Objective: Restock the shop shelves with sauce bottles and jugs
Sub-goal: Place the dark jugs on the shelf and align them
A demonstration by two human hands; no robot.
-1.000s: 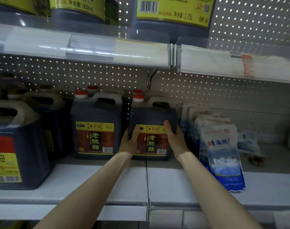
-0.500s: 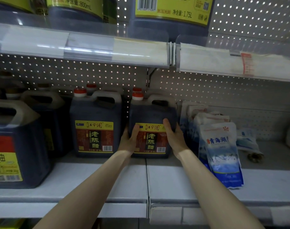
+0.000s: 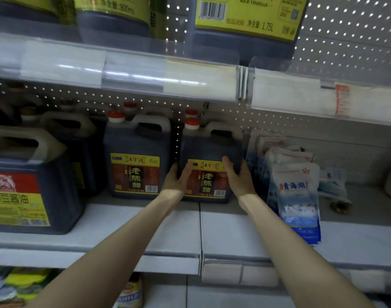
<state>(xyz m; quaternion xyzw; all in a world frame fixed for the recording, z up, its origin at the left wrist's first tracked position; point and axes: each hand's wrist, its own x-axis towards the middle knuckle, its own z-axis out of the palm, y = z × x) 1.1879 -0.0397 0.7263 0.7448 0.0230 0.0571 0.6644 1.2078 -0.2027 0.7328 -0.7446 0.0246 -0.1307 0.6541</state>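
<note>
White shelf (image 3: 234, 232) runs wide in front of me. Big soy sauce jug (image 3: 27, 185) stands at far left, near front edge. Second vinegar jug (image 3: 136, 161), dark with yellow and red label, stands further back. Vinegar jug (image 3: 209, 150) with same label stands upright on shelf just right of it, small gap between them, red cap on top. Blue and white salt bag (image 3: 298, 201) leans close on right. My left hand (image 3: 175, 182) grips vinegar jug's left side, thumb on label. My right hand (image 3: 238, 178) grips its right side, thumb on front.
</note>
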